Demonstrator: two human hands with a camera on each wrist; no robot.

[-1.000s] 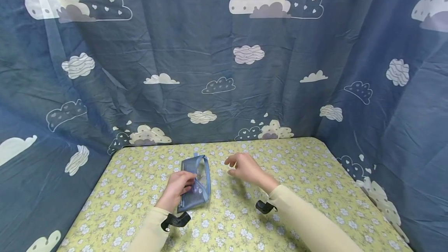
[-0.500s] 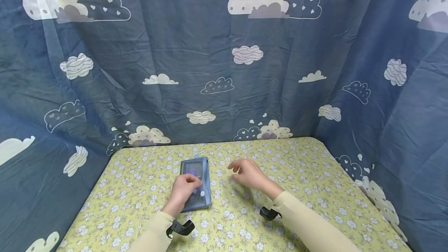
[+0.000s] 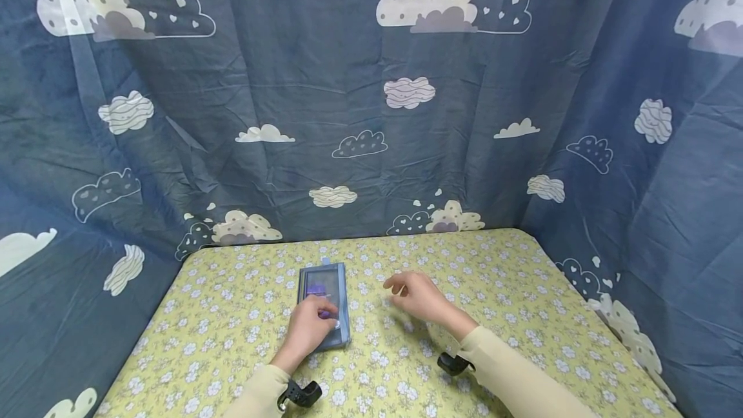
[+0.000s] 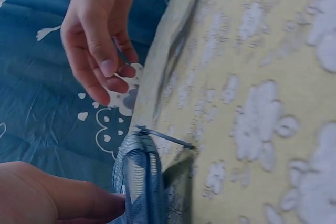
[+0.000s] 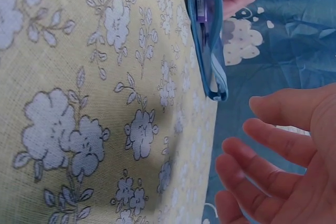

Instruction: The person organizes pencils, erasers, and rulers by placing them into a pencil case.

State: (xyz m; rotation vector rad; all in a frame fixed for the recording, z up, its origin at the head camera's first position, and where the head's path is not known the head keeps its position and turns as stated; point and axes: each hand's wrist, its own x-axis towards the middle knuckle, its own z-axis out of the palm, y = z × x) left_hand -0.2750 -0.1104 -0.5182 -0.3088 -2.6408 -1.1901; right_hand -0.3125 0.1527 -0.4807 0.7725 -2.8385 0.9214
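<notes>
A blue pouch [image 3: 331, 281] with a see-through mesh face lies on the table, its zip edge toward the right. My left hand [image 3: 309, 326] is over its near part, thumb and fingers pinching the upper layer close to the zip edge. From the right wrist view, the mouth of the pouch [image 5: 216, 72] gapes a little, and a purple item [image 5: 201, 4] with a white label shows inside. My right hand [image 3: 419, 297] hovers to the right of the pouch, fingers loosely bent and holding nothing.
A yellow cloth with white flowers [image 3: 464, 269] covers the table. Dark blue curtains [image 3: 325, 102] with cloud prints hang behind and at both sides. A small loop tab [image 3: 326, 261] sticks out from the pouch's far end.
The pouch's upper layer, lifted wide a second ago, has come down nearly flat. My left hand has moved right and nearer along the zip edge; the right hand has drifted slightly right and nearer.
</notes>
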